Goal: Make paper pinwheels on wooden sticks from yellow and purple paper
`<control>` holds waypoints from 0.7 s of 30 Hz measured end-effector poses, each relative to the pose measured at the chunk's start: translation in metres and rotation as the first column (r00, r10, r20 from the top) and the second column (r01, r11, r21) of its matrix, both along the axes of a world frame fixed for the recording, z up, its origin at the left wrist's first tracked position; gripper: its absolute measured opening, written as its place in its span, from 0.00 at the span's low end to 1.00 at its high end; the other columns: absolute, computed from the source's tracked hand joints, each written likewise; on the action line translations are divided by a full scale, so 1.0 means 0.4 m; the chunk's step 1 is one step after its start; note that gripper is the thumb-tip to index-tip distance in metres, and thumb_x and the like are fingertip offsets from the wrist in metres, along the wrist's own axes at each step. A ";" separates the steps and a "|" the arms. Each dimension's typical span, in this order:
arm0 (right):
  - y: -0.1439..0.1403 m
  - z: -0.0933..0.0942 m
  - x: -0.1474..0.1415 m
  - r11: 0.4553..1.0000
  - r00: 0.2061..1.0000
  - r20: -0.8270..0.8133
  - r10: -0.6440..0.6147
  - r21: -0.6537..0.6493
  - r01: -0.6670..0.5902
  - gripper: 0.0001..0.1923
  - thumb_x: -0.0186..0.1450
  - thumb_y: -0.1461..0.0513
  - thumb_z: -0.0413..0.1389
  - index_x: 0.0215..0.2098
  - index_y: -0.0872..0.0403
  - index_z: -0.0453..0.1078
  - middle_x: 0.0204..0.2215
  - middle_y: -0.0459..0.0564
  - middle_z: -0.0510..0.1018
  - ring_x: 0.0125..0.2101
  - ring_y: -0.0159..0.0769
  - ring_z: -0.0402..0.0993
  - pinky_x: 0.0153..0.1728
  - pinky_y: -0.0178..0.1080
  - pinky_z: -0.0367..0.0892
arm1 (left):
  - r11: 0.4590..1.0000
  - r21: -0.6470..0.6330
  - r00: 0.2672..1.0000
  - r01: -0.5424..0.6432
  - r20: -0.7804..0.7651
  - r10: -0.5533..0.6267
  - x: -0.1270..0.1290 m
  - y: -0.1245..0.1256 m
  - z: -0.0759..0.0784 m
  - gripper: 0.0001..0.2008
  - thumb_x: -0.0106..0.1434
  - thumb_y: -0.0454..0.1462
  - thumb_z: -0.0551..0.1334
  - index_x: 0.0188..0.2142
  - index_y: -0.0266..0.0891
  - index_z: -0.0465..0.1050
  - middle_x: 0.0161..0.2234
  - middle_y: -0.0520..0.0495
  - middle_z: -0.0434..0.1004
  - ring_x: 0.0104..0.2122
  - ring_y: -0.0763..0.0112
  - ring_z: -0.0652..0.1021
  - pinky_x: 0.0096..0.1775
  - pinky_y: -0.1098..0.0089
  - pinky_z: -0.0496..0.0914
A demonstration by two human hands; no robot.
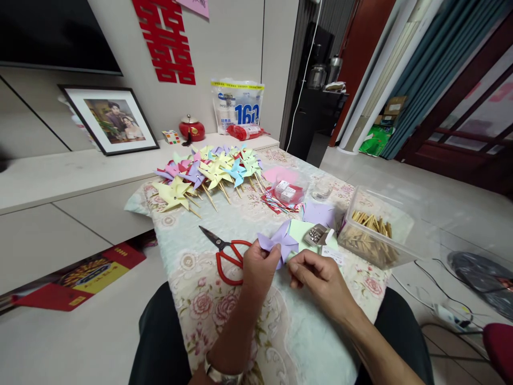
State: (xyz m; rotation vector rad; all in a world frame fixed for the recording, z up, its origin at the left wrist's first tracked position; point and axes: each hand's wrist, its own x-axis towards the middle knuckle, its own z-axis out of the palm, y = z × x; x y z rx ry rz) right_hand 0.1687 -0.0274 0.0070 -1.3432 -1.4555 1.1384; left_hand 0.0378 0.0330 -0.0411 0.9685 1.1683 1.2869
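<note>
A purple paper pinwheel (285, 240) with folded blades is pinched at its middle by my left hand (259, 264), thumb on top. Just right of it, my right hand (316, 272) is closed, thumb against fingers; whatever it may hold is hidden. Beyond my right hand a small open box (318, 235) of metal pins lies on light green paper (298, 231). Red-handled scissors (230, 252) lie beside my left hand, blades pointing away to the left. Purple paper sheets (319, 214) lie behind the box.
Several finished pinwheels on sticks (214, 171) are heaped at the table's far side. A clear plastic bin (371, 248) of short wooden sticks stands at the right edge. Red packets (280, 203) and a clear tape roll (321, 190) lie behind the papers.
</note>
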 end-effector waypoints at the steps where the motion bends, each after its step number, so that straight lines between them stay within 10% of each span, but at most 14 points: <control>1: 0.008 -0.005 -0.007 1.000 1.000 -0.014 -0.015 0.007 0.015 0.12 0.66 0.55 0.56 0.29 0.54 0.71 0.19 0.45 0.75 0.21 0.32 0.68 0.26 0.35 0.62 | 1.000 0.014 1.000 0.002 -0.027 -0.001 0.000 0.000 -0.002 0.09 0.49 0.40 0.67 0.25 0.38 0.71 0.18 0.56 0.70 0.19 0.74 0.68 0.24 0.74 0.62; 21: 0.056 -0.047 -0.038 0.978 0.995 -0.010 -0.103 0.180 0.103 0.09 0.67 0.58 0.57 0.30 0.53 0.70 0.23 0.44 0.74 0.25 0.32 0.70 0.29 0.34 0.64 | 1.000 -0.001 0.999 -0.028 -0.019 0.028 0.001 -0.002 0.002 0.08 0.48 0.39 0.67 0.26 0.38 0.74 0.20 0.53 0.75 0.21 0.71 0.73 0.25 0.73 0.66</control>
